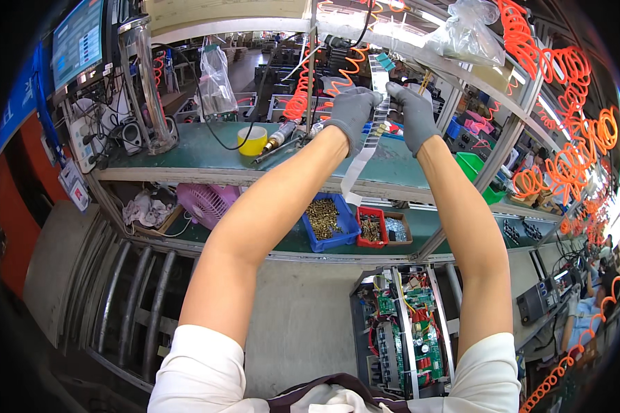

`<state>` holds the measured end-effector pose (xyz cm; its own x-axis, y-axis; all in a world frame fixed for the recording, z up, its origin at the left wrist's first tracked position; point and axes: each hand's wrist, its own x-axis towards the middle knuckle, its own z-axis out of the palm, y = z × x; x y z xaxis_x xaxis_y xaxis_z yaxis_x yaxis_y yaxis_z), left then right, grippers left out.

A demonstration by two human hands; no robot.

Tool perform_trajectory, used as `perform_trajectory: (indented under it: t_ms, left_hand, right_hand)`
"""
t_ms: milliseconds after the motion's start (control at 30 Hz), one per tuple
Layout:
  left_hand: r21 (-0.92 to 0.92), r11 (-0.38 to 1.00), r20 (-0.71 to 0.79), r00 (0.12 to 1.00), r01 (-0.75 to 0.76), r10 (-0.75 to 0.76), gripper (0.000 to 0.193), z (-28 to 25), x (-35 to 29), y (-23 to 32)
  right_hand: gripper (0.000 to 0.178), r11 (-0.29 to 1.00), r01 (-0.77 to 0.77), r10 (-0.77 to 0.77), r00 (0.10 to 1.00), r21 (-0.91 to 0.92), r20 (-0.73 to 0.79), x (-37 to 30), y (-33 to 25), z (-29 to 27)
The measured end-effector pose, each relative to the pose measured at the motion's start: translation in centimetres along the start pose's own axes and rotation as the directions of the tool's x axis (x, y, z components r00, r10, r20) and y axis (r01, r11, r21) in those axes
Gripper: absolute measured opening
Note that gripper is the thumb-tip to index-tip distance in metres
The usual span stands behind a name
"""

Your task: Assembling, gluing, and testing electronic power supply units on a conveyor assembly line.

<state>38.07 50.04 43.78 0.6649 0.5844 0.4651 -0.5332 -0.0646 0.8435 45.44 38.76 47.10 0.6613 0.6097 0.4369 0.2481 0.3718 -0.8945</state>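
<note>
Both my arms reach forward over a green-topped bench shelf (207,141). A long pale strip of labels (370,150) with dark printed marks hangs between my hands, its lower end dangling past the shelf's front edge. My left hand (351,113), in a grey glove, pinches the strip from the left. On the other side my right hand (415,115), also gloved in grey, is closed with thumb and fingers at the strip's right edge. The glove hides the exact grip of the fingertips.
A yellow round container (253,140) and a power screwdriver (280,136) lie left on the shelf. Below are a blue bin (315,242) of brass-coloured fasteners, a red bin (372,242) and a pink fan (210,203). An open circuit-board unit (410,323) stands lower right. Orange coiled hoses (568,76) hang right.
</note>
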Motion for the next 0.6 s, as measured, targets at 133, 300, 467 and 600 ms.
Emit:
perform_trajectory:
  t_ms: [133,300,467,600]
  left_hand:
    - [0.057,0.998,-0.042,0.999,0.015,-0.012,0.010,0.0,-0.6,0.9]
    - [0.012,0.999,-0.037,0.999,0.032,-0.032,0.012,0.4,-0.5,0.9]
    - [0.134,0.977,-0.019,0.985,-0.168,0.172,0.014,-2.4,3.8,-2.1]
    - [0.211,0.967,-0.117,0.979,-0.143,0.170,0.024,0.5,3.2,0.9]
  right_hand:
    - [0.015,0.999,0.039,-0.038,0.999,0.026,-0.023,1.0,0.7,0.4]
    - [0.016,0.999,0.052,-0.052,0.998,-0.002,-0.034,1.4,0.7,0.0]
    - [0.015,0.997,0.069,-0.068,0.997,0.041,-0.044,1.2,0.2,2.0]
    - [0.017,0.996,0.075,-0.072,0.995,0.040,-0.074,1.0,0.1,0.9]
